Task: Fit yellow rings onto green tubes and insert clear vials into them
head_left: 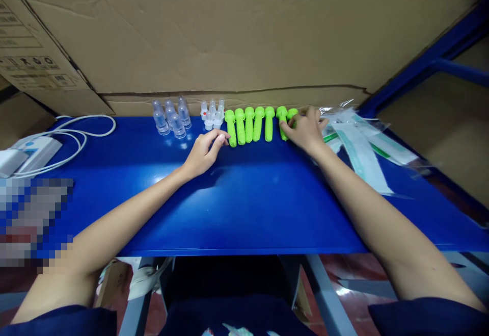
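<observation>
Fingers of the right hand (306, 128) curl at two lime-green capped tubes (281, 113), seemingly yet to align, right of an apparently finished five-tube row (249, 126) with the left hand (204, 153) at its left end, thumb near forefinger, both grips unclear.

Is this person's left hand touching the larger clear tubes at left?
Apart: the head view shows a strip of blue tabletop between the left hand and the larger clear tubes.
</observation>
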`<state>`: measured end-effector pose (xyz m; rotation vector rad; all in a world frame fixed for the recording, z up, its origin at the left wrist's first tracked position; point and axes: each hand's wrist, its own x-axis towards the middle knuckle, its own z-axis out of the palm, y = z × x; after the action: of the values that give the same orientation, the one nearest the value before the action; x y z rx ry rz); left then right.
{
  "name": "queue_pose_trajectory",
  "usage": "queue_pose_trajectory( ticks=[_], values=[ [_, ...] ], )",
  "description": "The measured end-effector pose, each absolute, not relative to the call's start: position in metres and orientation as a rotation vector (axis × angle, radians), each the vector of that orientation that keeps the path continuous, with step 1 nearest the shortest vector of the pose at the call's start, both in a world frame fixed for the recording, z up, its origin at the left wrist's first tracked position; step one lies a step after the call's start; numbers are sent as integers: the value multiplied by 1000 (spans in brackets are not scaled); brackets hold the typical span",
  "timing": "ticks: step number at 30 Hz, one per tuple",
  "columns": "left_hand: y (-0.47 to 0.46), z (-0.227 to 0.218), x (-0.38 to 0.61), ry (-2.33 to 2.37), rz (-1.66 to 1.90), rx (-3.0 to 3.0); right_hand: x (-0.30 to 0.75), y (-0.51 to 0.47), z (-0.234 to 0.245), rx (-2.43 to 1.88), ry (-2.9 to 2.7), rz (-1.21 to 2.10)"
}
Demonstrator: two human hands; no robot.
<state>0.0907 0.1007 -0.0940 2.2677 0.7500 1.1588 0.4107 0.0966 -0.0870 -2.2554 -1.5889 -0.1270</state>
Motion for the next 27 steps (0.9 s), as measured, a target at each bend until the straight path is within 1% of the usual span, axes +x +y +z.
queue_pose_trajectory(
  ticks=[4, 10, 16, 20, 24, 27],
  values=[
    [100, -94, 92, 753, 1156, 2286, 399, 99, -89, -2256, -1612, -94],
    [99, -95, 94, 700, 1112, 2241, 393, 100, -88, -2206, -1484, -15],
    [96, -96, 95, 678, 1073, 2176, 398, 95, -85, -2069, -1416, -57],
    [95, -97, 95, 677, 1022, 2165, 389, 91, -86, -1890, -1432, -87],
    [94, -97, 95, 696, 954, 2155, 364, 81, -94, -1630, -1580, -152],
    [93, -99, 98, 685, 881, 2090, 335, 66, -105, -1484, -1736, -129]
  ],
)
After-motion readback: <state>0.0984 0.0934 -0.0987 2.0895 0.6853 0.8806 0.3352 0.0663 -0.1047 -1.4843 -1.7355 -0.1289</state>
